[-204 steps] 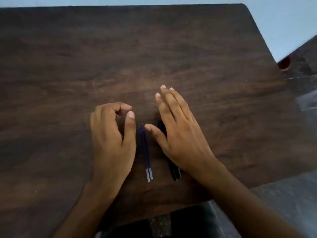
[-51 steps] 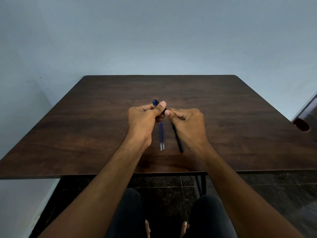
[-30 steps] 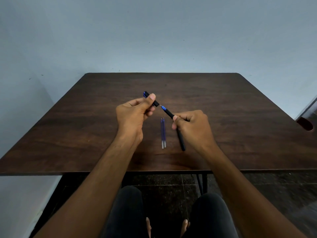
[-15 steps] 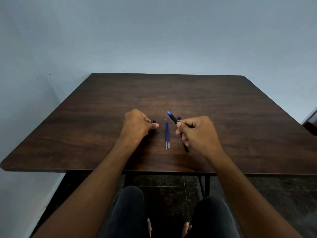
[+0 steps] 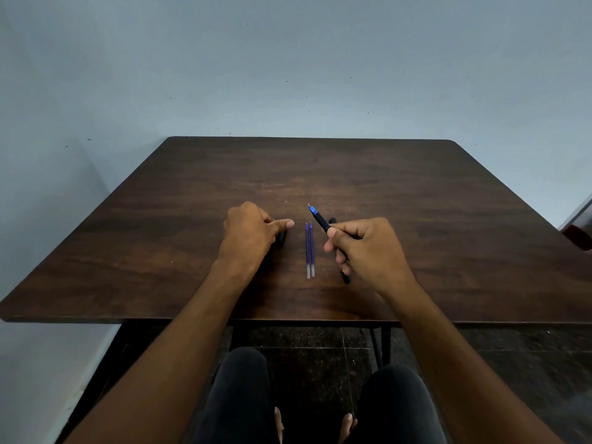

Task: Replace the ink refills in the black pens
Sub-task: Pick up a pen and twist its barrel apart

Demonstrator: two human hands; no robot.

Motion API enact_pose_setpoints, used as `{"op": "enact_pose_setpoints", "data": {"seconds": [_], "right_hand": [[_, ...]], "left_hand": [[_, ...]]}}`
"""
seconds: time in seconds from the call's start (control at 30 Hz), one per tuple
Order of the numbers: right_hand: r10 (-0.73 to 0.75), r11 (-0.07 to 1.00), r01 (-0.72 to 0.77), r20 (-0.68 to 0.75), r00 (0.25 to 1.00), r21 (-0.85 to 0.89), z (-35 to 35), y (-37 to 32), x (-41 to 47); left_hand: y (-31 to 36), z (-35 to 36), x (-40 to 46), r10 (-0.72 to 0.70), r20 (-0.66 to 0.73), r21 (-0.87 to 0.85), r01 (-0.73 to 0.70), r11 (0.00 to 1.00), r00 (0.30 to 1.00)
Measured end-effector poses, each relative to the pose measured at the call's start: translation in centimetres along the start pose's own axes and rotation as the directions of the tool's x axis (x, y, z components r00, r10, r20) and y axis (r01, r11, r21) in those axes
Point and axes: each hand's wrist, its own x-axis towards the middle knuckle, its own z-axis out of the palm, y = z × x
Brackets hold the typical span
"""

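Observation:
My right hand (image 5: 363, 248) holds an uncapped black pen (image 5: 321, 219) above the dark wooden table (image 5: 416, 203), its blue tip pointing up and to the left. A second black pen (image 5: 346, 278) lies on the table, mostly hidden under that hand. Two blue ink refills (image 5: 309, 251) lie side by side between my hands, pointing away from me. My left hand (image 5: 251, 235) rests on the table left of the refills, fingers curled over the black pen cap (image 5: 282, 238), which barely shows.
A pale blue wall stands behind the table and to its left. A dark piece of furniture (image 5: 578, 232) shows at the right edge. The table's near edge runs just behind my forearms, with my knees below it.
Both hands pulled the cap off the pen. My left hand then carried the cap down to the table on the left, while my right hand kept the uncapped pen.

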Motion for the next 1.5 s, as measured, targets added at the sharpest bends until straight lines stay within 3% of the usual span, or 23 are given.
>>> {"op": "enact_pose_setpoints", "data": {"seconds": [0.13,0.23,0.37,0.5,0.9,1.0,1.2,1.37,1.5], "right_hand": [[0.021,0.989,-0.023,0.016,1.0,0.143,0.2,-0.3,-0.1],[0.034,0.966,-0.048,0.058,0.998,0.255,0.5,-0.5,-0.1],[0.015,0.956,-0.048,0.117,0.993,0.291,0.7,-0.4,-0.1],[0.016,0.954,-0.066,0.168,0.986,0.293,0.4,-0.2,0.0],[-0.037,0.979,0.009,0.137,0.99,0.203,0.9,0.6,0.6],[-0.039,0.976,0.007,0.144,0.989,0.219,0.9,0.5,0.6],[-0.046,0.975,0.018,0.126,0.991,0.22,0.9,0.8,0.7],[-0.047,0.97,0.017,0.121,0.992,0.243,1.3,0.7,0.7],[-0.064,0.97,0.032,0.126,0.99,0.242,1.1,0.5,0.4]], "left_hand": [[0.2,-0.1,-2.5,0.154,-0.049,-0.405,-0.16,0.9,0.987],[0.7,0.4,-4.1,0.174,0.09,-0.679,-0.067,0.731,0.981],[1.0,0.2,-4.4,0.211,0.264,-0.814,0.1,0.573,0.941],[1.0,0.1,-4.3,0.2,0.308,-0.838,0.166,0.52,0.93],[1.8,0.8,-4.0,-0.033,0.205,-0.839,0.193,0.508,0.978],[1.7,0.8,-4.1,0.001,0.25,-0.822,0.212,0.528,0.968],[1.3,0.2,-4.3,0.207,0.348,-0.82,0.19,0.54,0.914],[1.6,0.4,-4.4,0.108,0.293,-0.859,0.212,0.465,0.95],[1.7,0.7,-4.2,0.058,0.247,-0.865,0.193,0.464,0.967]]}}
